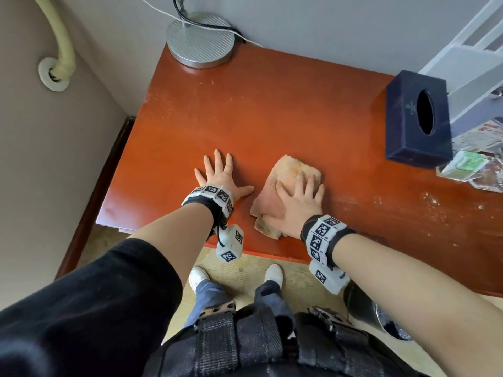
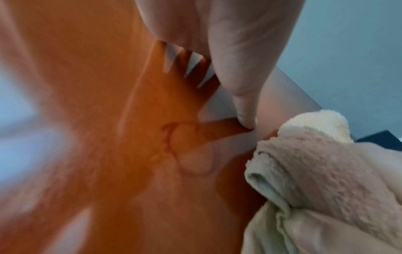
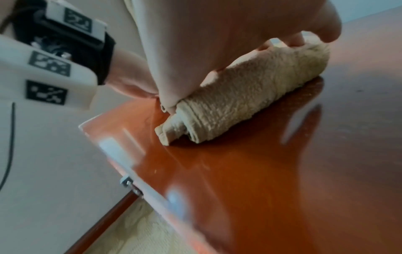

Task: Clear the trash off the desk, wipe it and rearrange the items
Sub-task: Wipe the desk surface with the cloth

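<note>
A: Where's the cloth?
B: Beige cloth (image 1: pixel 288 191), folded, lying on the red-brown counter (image 1: pixel 272 118) nr the front edge, a bit left of mid. Right hand (image 1: pixel 298 200) flat on top, fingers straight & spread, pressing it down, not gripping.
A: Other hand?
B: Left hand (image 1: pixel 220 178) just beside the cloth's left side, palm down on the bare counter, fingers splayed, holding nothing. Thumb tip close to the cloth; can't tell if touching.
A: Rest of the counter?
B: Round silver lamp base (image 1: pixel 201 39) at the back-left corner w/ cables running off it. Dark blue tissue box (image 1: pixel 416 123) toward the right edge, oval slot facing up. Crumpled plastic wrappers (image 1: pixel 473 167) just right of the box, at the right edge. Pale crumbs (image 1: pixel 430 198) scattered on the front-right part of the counter.
</note>
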Available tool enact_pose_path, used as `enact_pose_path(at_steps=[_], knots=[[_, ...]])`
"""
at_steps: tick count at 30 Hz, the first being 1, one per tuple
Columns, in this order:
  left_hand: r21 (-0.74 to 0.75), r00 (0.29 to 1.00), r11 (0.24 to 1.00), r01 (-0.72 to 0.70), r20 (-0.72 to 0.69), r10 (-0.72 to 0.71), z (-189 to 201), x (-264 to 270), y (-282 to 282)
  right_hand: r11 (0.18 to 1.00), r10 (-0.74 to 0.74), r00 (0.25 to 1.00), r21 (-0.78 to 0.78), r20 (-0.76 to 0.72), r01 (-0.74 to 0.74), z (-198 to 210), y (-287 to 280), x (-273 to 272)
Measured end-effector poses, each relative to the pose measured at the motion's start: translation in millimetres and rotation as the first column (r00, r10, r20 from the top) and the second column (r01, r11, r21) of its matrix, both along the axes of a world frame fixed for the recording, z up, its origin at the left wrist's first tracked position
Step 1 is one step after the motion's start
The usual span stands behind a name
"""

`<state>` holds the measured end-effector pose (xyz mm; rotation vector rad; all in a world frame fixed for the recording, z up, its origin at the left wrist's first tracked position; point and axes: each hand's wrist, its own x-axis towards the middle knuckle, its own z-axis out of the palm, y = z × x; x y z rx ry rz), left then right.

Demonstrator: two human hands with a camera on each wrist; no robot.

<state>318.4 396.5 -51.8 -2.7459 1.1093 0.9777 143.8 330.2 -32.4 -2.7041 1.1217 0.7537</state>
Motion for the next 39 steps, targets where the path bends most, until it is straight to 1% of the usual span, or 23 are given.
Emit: enact_pose_path(at_steps=[2,7,10,15,20,23,27,30,33,35,39], knots=[[0.003,1.000,1.000,0.029,0.002,-0.029,-1,-5,-3,0.999,0.051,0.999,0.014,-0.005,-0.051,-2,6,-11],[0.029,0.999,0.999,0.035,0.001,-0.035,4,-10,-11,0.976,0.213,0.977,0.047,0.008,-0.213,-3,12,-38],[0.043,0.998,0.998,0.043,-0.046,-0.041,9,-18,-19,0.950,0.307,0.952,0.061,0.005,-0.307,-3,11,-55],[0.078,0.997,0.996,0.049,-0.057,-0.045,12,-28,-27,0.889,0.455,0.890,0.075,-0.021,-0.452,1,-7,-73],[0.083,0.998,0.995,0.052,-0.041,-0.049,9,-26,-29,0.850,0.525,0.851,0.082,-0.034,-0.521,2,-29,-75],[0.073,0.998,0.997,0.032,-0.048,-0.029,8,-25,-30,0.863,0.503,0.864,0.073,-0.028,-0.500,3,-46,-72],[0.067,0.999,0.998,0.007,-0.040,-0.004,8,-27,-29,0.919,0.391,0.919,0.069,-0.047,-0.387,6,-83,-62],[0.071,0.999,0.997,-0.026,-0.037,0.029,9,-31,-29,0.937,0.348,0.936,0.062,-0.047,-0.345,7,-102,-52],[0.076,0.996,0.994,-0.074,-0.040,0.077,10,-35,-29,0.949,0.310,0.950,0.069,-0.031,-0.308,6,-111,-45],[0.076,0.993,0.991,-0.108,-0.045,0.111,10,-37,-29,0.966,0.251,0.968,0.073,-0.017,-0.249,6,-115,-39],[0.065,0.986,0.985,-0.159,-0.031,0.161,10,-44,-28,0.986,0.163,0.987,0.030,-0.006,-0.163,6,-117,-25]])
